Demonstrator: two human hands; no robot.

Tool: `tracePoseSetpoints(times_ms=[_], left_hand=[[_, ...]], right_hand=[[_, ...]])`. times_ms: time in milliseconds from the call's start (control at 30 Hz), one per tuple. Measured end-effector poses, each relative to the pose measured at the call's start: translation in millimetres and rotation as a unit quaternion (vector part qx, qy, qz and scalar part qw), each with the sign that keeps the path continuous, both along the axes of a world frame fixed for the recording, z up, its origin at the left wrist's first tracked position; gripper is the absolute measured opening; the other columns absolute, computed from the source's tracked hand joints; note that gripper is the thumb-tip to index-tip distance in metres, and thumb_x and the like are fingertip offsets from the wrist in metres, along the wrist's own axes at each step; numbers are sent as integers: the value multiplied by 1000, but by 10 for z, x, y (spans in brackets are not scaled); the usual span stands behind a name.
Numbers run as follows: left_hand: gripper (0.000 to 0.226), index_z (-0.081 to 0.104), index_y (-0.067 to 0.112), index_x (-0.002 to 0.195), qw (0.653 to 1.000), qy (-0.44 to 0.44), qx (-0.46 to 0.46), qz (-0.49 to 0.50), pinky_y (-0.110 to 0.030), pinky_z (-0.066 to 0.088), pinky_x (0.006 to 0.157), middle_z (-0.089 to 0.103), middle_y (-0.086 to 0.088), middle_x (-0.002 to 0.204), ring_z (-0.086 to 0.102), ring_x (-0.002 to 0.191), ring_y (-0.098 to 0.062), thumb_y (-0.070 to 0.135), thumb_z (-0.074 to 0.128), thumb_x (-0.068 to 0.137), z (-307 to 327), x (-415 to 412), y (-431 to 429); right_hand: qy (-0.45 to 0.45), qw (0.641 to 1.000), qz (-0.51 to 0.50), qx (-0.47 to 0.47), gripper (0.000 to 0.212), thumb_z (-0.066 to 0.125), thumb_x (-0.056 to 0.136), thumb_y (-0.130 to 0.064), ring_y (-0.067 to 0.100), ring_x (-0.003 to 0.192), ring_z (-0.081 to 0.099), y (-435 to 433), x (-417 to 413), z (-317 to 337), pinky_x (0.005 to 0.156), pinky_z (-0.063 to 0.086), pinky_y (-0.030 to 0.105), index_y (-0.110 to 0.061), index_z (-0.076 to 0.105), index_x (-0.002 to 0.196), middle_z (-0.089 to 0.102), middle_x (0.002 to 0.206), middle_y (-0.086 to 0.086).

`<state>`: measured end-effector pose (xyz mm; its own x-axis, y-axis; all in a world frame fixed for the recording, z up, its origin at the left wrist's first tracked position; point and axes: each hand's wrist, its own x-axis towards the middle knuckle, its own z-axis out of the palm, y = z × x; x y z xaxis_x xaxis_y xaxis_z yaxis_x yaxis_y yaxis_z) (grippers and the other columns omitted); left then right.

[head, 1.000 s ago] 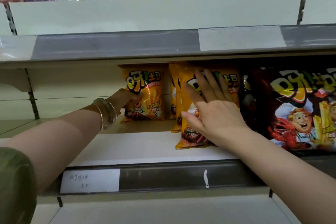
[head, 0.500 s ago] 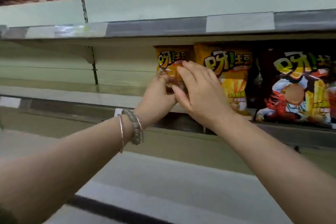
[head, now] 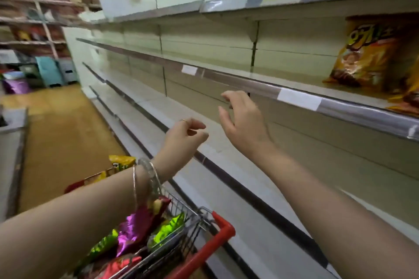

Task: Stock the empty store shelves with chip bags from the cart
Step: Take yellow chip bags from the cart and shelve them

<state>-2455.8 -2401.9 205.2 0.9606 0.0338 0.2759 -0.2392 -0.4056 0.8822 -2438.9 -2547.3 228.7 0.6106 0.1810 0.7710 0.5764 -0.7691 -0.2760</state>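
Two yellow chip bags (head: 362, 56) stand on the upper shelf (head: 260, 85) at the far right, the nearer one partly cut off by the frame edge. My left hand (head: 181, 140), with bracelets on the wrist, hangs in the air with loosely curled fingers and holds nothing. My right hand (head: 243, 120) is beside it, fingers spread and empty, just below the shelf's front rail. Under my left forearm is the wire cart (head: 204, 240) with a red rim, filled with several bags (head: 145, 224) in purple, green, red and yellow.
Long bare shelves (head: 204, 142) run away to the left, with white price labels (head: 299, 98) on the rail. The aisle floor (head: 59, 133) is yellow-brown. Boxes and racks with goods stand at the far end, and a grey counter edge (head: 13, 142) is at left.
Both hands have left the yellow bags on the shelf and drawn back down and left. My view has swung left, so the cart and the long aisle have come into sight.
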Motion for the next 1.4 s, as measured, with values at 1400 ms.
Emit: tracePoseSetpoints(times_ms=[1400], left_hand=[[17,57,14,81,850,239,-281,375,-18,41,56,57,-1,74,54,63,-9,0,55,90,-3076,1780,3490]], right_hand=[[429,868,13,-248,69,71,80,-35,34,127,38,4291,4031,-3945,98,39,43,-6,38,134,44,134,17]])
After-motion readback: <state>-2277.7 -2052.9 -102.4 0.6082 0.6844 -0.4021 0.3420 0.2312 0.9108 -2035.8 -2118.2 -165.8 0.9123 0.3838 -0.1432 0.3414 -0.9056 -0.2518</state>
